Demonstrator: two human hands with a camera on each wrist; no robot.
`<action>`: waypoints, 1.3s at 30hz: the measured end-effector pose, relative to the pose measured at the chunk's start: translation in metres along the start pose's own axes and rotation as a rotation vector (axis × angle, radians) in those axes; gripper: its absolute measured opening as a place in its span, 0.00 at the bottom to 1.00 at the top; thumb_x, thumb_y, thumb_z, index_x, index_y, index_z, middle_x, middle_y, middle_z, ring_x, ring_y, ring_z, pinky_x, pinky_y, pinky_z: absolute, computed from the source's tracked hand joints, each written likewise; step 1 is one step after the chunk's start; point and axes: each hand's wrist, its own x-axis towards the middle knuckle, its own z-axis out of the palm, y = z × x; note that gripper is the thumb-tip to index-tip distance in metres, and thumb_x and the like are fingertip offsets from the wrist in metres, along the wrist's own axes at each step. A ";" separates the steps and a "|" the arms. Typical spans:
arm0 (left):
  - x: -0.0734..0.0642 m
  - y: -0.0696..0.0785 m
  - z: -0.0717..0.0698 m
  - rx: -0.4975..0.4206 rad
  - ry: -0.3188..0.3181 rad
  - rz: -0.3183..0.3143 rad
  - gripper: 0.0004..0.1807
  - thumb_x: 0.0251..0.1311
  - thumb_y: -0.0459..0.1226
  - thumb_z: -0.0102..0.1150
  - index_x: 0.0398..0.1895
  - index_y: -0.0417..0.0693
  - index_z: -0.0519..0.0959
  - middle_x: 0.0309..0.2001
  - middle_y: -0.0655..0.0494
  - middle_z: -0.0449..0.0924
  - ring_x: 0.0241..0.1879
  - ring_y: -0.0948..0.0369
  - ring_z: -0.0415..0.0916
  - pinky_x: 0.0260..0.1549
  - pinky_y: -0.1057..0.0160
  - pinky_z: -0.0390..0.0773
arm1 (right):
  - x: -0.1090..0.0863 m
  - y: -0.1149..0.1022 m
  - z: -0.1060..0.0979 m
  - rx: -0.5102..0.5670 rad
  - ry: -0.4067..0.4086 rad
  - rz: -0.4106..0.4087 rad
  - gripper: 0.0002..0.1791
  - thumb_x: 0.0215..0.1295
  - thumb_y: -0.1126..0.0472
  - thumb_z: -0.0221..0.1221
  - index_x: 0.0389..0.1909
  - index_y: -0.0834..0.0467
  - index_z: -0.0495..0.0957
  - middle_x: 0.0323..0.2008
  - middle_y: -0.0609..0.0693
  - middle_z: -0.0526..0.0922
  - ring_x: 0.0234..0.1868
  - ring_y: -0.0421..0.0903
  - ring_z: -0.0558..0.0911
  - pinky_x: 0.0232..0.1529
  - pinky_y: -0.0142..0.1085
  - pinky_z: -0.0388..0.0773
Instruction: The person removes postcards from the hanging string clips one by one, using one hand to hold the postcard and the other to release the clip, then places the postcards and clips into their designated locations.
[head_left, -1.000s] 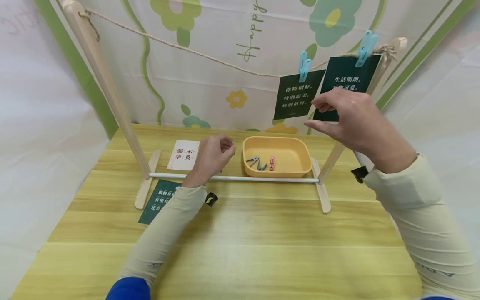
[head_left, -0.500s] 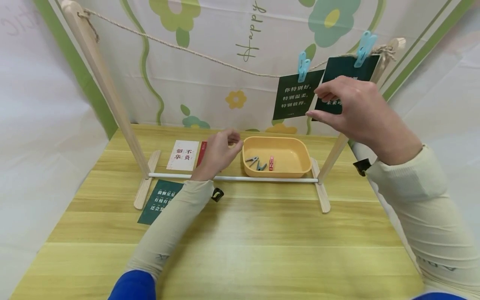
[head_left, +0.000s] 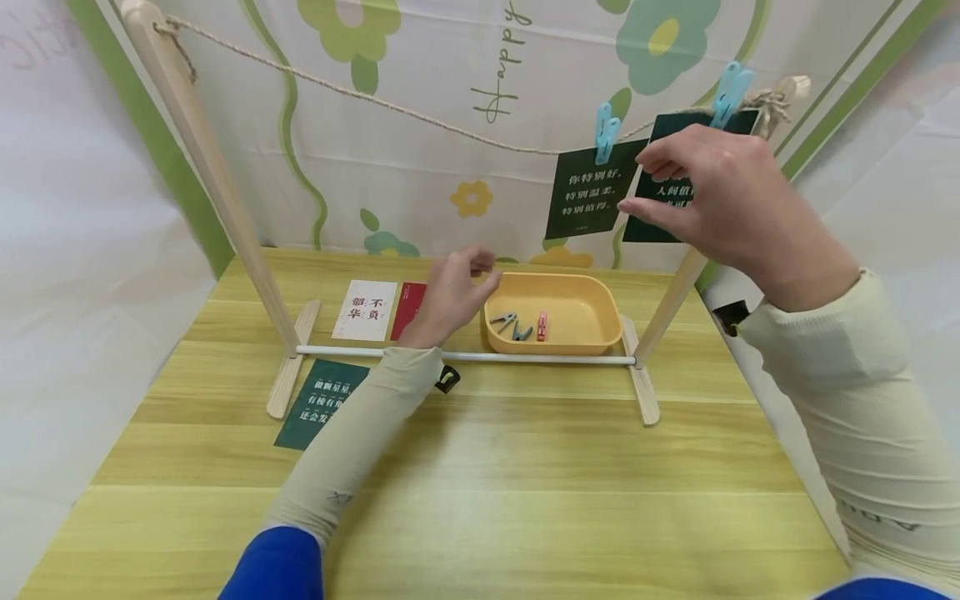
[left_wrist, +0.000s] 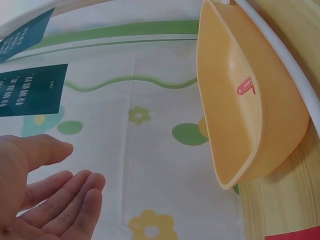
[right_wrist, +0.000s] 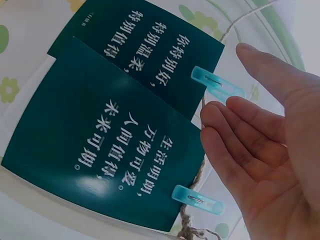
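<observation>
My left hand [head_left: 453,293] hovers by the left rim of the yellow tray [head_left: 588,304], fingers loosely bent around nothing. Inside the tray lie a red clothespin [head_left: 542,327] and grey-blue clothespins [head_left: 522,333]. Raised in front of the rope [head_left: 420,115], my right hand [head_left: 723,204] is also bare, with thumb and fingers apart. It partly hides a dark green card [head_left: 652,223], which hangs from a light blue clothespin [head_left: 729,93]. Beside that card, a second green card [head_left: 588,196] hangs from another light blue clothespin [head_left: 605,135].
A wooden frame carries the rope between its left post [head_left: 213,183] and right post [head_left: 675,304]. A white bar [head_left: 540,359] joins the feet. On the table [head_left: 525,475] lie a white card [head_left: 366,310], a red card [head_left: 407,308] and a green card [head_left: 318,404].
My left hand has moved right and slightly away from me to the tray's edge, uncovering the red card. The right hand has risen a little and shifted right.
</observation>
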 end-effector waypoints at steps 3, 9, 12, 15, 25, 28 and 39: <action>0.004 0.003 0.003 -0.007 0.012 0.002 0.16 0.71 0.34 0.65 0.57 0.35 0.82 0.55 0.41 0.88 0.56 0.50 0.86 0.61 0.57 0.84 | 0.003 0.000 -0.003 -0.003 -0.006 0.008 0.22 0.58 0.65 0.77 0.50 0.71 0.84 0.42 0.66 0.88 0.43 0.61 0.87 0.46 0.53 0.82; 0.011 0.009 0.009 -0.021 0.036 0.028 0.16 0.71 0.35 0.66 0.57 0.37 0.83 0.56 0.41 0.88 0.56 0.50 0.86 0.61 0.56 0.84 | 0.008 0.000 -0.008 -0.009 -0.026 0.014 0.22 0.60 0.65 0.76 0.52 0.70 0.83 0.45 0.67 0.88 0.45 0.62 0.87 0.48 0.55 0.83; 0.013 0.010 0.012 -0.055 0.041 0.041 0.16 0.71 0.36 0.66 0.57 0.37 0.83 0.56 0.40 0.88 0.56 0.49 0.86 0.62 0.53 0.84 | 0.011 0.000 -0.010 -0.019 -0.034 0.018 0.22 0.61 0.65 0.76 0.52 0.70 0.83 0.45 0.67 0.88 0.45 0.62 0.86 0.49 0.56 0.82; 0.017 0.012 0.016 -0.079 0.043 0.052 0.16 0.71 0.36 0.66 0.57 0.36 0.83 0.55 0.40 0.88 0.56 0.50 0.86 0.61 0.55 0.84 | 0.014 0.000 -0.012 -0.025 -0.042 0.031 0.21 0.62 0.65 0.75 0.52 0.70 0.83 0.45 0.68 0.88 0.45 0.62 0.86 0.49 0.56 0.82; 0.030 0.017 0.027 -0.200 0.064 0.042 0.16 0.70 0.37 0.69 0.56 0.37 0.84 0.54 0.43 0.89 0.54 0.53 0.87 0.58 0.63 0.85 | 0.027 -0.002 -0.017 -0.038 -0.090 0.078 0.20 0.67 0.64 0.72 0.55 0.69 0.82 0.49 0.68 0.87 0.49 0.63 0.85 0.54 0.57 0.82; 0.034 0.018 0.029 -0.233 0.062 0.024 0.16 0.70 0.37 0.69 0.56 0.38 0.84 0.54 0.44 0.88 0.54 0.53 0.87 0.58 0.63 0.85 | 0.031 -0.004 -0.018 -0.044 -0.114 0.097 0.20 0.69 0.63 0.70 0.57 0.69 0.82 0.51 0.68 0.87 0.51 0.63 0.85 0.56 0.58 0.82; 0.046 0.022 0.034 -0.269 0.050 0.012 0.17 0.68 0.35 0.70 0.57 0.39 0.84 0.55 0.43 0.88 0.55 0.53 0.87 0.59 0.65 0.84 | 0.044 -0.007 -0.020 -0.073 -0.180 0.126 0.21 0.71 0.62 0.68 0.59 0.70 0.80 0.55 0.70 0.85 0.54 0.65 0.83 0.61 0.61 0.79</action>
